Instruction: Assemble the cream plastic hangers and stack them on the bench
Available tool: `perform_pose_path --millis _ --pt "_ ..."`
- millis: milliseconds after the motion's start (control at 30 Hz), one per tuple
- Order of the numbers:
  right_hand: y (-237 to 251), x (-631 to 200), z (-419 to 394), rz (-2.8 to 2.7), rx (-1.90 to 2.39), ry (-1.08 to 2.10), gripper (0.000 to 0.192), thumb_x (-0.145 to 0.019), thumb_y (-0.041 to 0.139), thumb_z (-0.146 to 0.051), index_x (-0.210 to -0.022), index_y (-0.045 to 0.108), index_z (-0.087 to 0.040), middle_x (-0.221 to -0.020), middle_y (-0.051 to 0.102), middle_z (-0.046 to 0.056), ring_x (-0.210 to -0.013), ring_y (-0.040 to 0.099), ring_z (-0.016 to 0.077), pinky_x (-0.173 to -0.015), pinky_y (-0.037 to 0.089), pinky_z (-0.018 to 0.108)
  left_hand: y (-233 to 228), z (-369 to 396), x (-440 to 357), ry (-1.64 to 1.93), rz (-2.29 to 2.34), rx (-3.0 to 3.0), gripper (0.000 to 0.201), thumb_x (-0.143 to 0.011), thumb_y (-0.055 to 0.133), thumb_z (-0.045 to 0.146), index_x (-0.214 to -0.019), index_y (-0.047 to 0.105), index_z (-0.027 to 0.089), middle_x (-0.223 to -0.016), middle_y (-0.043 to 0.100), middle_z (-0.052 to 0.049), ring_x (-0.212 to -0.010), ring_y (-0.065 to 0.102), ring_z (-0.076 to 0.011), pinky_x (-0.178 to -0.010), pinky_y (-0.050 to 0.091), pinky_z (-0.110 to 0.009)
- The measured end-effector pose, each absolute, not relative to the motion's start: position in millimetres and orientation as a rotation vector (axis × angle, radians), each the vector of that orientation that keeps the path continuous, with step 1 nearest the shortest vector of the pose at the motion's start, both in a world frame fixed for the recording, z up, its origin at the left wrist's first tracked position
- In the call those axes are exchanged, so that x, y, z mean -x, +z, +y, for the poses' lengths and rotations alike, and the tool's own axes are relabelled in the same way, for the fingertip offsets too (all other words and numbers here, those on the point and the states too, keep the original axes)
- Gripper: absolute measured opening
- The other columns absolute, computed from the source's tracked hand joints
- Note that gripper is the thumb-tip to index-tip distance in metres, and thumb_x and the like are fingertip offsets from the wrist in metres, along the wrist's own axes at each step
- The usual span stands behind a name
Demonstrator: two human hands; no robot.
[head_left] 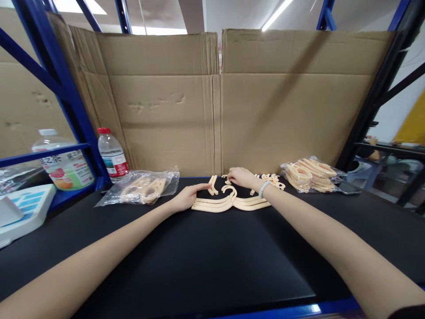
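Note:
Several beige plastic hangers [212,206] lie nested in a row on the black tabletop, hooks pointing away from me. My left hand [184,198] is at their left end, index finger stretched out to a pair of short beige hanger arms [213,185]; its other fingers curl in. Beyond the hooks, my right hand [244,177], with a beaded bracelet [264,188] at the wrist, has its fingertips pinched down on a small beige hanger piece [227,182], partly covered by the fingers. More loose beige hanger parts [274,180] lie right of that hand, partly behind the wrist.
Clear bags of beige parts lie left [142,190] and right [310,175], with a phone [348,188] by the right one. A red-capped bottle [113,155], a large juice bottle [66,164] and a white-blue plastic item [29,206] stand left. Cardboard [166,119] walls the back.

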State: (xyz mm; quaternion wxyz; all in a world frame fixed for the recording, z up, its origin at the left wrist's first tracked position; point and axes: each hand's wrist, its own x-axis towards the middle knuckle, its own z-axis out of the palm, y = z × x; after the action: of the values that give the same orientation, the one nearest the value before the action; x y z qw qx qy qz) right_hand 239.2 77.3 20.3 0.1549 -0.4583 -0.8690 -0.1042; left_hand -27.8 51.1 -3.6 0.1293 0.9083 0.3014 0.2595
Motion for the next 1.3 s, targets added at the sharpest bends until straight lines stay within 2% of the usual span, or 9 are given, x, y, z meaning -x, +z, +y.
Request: perform_pose_path --millis 167,300,400,500,633,733,800,1033,1300 --pt "25 -246 63 -2.259 1.270 -0.250 0.017 -0.085 0.052 -0.015 -0.090 0.068 -0.016 -0.081 0.066 0.005 -0.074 0.059 0.0143 -0.068 0.041 0.024 -3 52 30 0.827 0.958 -2.667 0.049 -0.077 0.032 0.004 -0.110 0.065 0.017 -0.113 0.067 -0.008 -0.107 0.062 -0.0185 -0.095 0.048 -0.036" --pt "29 -251 29 -2.046 1.252 -0.178 0.026 -0.091 0.042 -0.027 -0.089 0.065 -0.015 -0.068 0.064 0.003 -0.061 0.057 0.0124 -0.060 0.043 0.024 0 52 34 0.844 0.952 -2.706 0.030 -0.082 0.043 0.012 -0.094 0.071 0.017 -0.105 0.065 -0.008 -0.095 0.064 -0.0176 -0.089 0.050 -0.032" --pt "30 -252 -4 -1.786 1.170 0.180 0.031 -0.088 0.048 -0.041 -0.087 0.064 -0.015 -0.054 0.060 0.000 -0.046 0.052 0.0110 -0.048 0.042 0.023 2 51 36 0.884 0.975 -2.709 0.022 -0.082 0.049 0.016 -0.086 0.070 0.017 -0.095 0.064 -0.007 -0.087 0.064 -0.0179 -0.086 0.050 -0.033" --pt "28 -249 -34 -1.568 1.063 0.562 0.034 -0.078 0.060 -0.048 -0.083 0.063 -0.014 -0.051 0.059 -0.001 -0.037 0.048 0.0094 -0.040 0.039 0.022 6 46 36 0.959 1.019 -2.680 0.018 -0.082 0.050 0.016 -0.080 0.067 0.017 -0.092 0.064 -0.007 -0.087 0.063 -0.0195 -0.085 0.050 -0.035" --pt "22 -242 -59 -1.405 0.997 0.828 0.038 -0.071 0.068 -0.048 -0.084 0.062 -0.013 -0.057 0.063 0.001 -0.044 0.058 0.0112 -0.038 0.037 0.019 17 23 28 1.109 1.116 -2.594 0.017 -0.085 0.045 0.017 -0.089 0.062 0.018 -0.101 0.067 -0.008 -0.094 0.064 -0.0224 -0.088 0.048 -0.039" --pt "18 -238 -69 -1.358 1.001 0.978 0.038 -0.070 0.070 -0.046 -0.086 0.062 -0.012 -0.061 0.066 0.003 -0.049 0.063 0.0132 -0.040 0.041 0.019 25 -7 15 1.146 1.082 -2.421 0.019 -0.089 0.041 0.022 -0.099 0.057 0.020 -0.103 0.068 -0.005 -0.083 0.068 -0.0194 -0.081 0.052 -0.035" --pt "16 -236 -72 -1.332 0.987 1.043 0.036 -0.069 0.071 -0.043 -0.087 0.063 -0.013 -0.063 0.067 0.004 -0.052 0.065 0.0146 -0.043 0.043 0.020 29 -28 3 1.182 0.964 -2.215 0.018 -0.091 0.042 0.026 -0.102 0.056 0.020 -0.104 0.067 -0.006 -0.087 0.069 -0.0199 -0.079 0.054 -0.033" --pt "11 -235 -74 -1.290 0.907 1.254 0.022 -0.072 0.066 -0.032 -0.085 0.066 -0.015 -0.077 0.069 0.006 -0.065 0.069 0.0194 -0.053 0.050 0.026 26 -72 -25 1.072 0.828 -1.876 0.023 -0.083 0.058 0.032 -0.099 0.065 0.017 -0.109 0.068 -0.008 -0.101 0.065 -0.0237 -0.089 0.052 -0.036" --pt "9 -230 -78 -1.429 0.901 1.207 0.028 -0.075 0.069 -0.038 -0.091 0.064 -0.015 -0.077 0.066 0.005 -0.065 0.067 0.0159 -0.054 0.052 0.026 8 -69 -26 1.111 0.889 -1.701 0.013 -0.072 0.071 0.028 -0.077 0.074 0.016 -0.105 0.068 -0.009 -0.100 0.063 -0.0238 -0.087 0.051 -0.033"
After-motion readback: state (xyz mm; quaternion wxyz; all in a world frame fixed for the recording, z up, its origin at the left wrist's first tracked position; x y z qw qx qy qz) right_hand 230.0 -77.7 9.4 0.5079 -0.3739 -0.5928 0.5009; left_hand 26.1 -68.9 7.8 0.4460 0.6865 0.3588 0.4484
